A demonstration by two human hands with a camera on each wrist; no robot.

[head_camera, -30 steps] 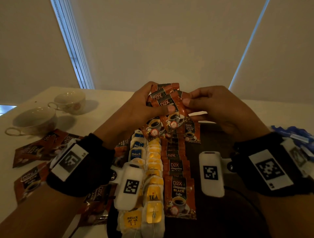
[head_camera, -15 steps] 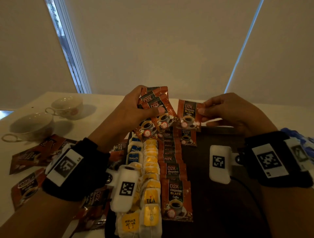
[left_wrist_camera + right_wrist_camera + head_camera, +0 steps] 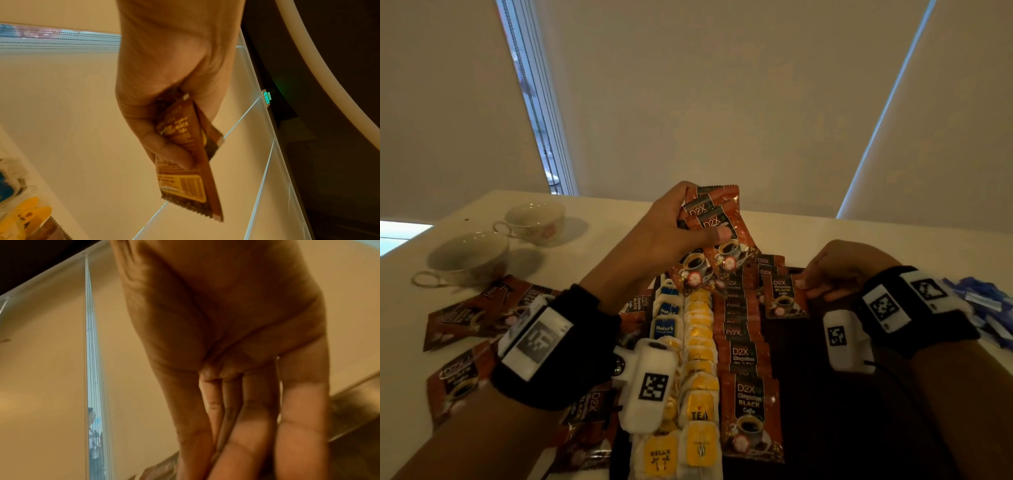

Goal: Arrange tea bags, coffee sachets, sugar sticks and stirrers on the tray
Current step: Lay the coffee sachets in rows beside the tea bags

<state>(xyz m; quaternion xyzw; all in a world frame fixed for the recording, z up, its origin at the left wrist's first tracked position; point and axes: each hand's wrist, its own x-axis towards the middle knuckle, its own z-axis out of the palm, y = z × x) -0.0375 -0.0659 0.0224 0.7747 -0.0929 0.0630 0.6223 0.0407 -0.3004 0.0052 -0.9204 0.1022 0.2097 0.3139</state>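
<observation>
My left hand point(image 3: 703, 214) is raised over the far end of the dark tray point(image 3: 859, 411) and grips a small fanned stack of brown coffee sachets point(image 3: 717, 226); the left wrist view shows the same hand point(image 3: 189, 129) with its fingers curled round the sachets point(image 3: 185, 170). My right hand point(image 3: 806, 288) is low at the tray's far end and pinches the edge of one coffee sachet point(image 3: 782, 296), which lies just right of the coffee sachet row point(image 3: 743, 346). Yellow tea bags point(image 3: 698, 342) and blue tea bags point(image 3: 666, 323) form rows to the left.
Two empty cups point(image 3: 472, 257) point(image 3: 534, 219) stand on the white table at the far left. Loose coffee sachets point(image 3: 482, 308) lie left of the tray. Blue sugar sticks point(image 3: 979, 301) lie at the right edge. The tray's right half is bare.
My right hand drew one sachet from the stack and carried it down and right onto the tray beside the coffee row. My left hand stayed raised with the stack.
</observation>
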